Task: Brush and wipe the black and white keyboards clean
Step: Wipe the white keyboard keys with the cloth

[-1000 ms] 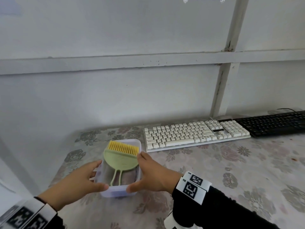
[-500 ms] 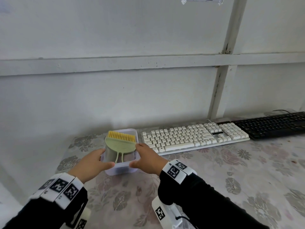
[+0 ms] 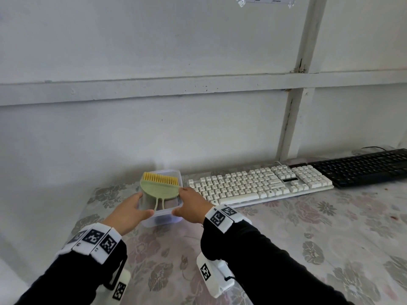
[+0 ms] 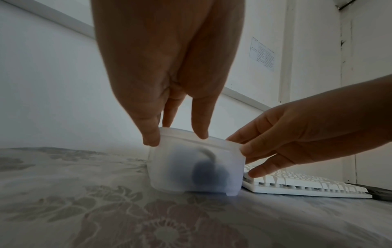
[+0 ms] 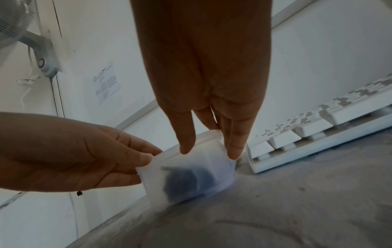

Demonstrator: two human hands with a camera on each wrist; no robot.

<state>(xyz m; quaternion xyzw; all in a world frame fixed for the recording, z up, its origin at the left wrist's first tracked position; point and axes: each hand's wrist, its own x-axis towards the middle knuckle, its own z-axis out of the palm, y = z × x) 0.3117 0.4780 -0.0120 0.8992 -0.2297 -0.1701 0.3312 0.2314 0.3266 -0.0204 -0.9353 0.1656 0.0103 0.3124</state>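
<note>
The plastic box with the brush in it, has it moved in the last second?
Yes. The plastic box has slid back toward the wall, held between both hands; it now sits beside the white keyboard's left end.

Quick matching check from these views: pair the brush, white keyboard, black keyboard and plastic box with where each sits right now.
1 brush
2 white keyboard
3 black keyboard
4 plastic box

a far right of the table
b held between both hands
c lying across the box's top
d just right of the box

Pairs: 1-c, 2-d, 3-a, 4-b
</note>
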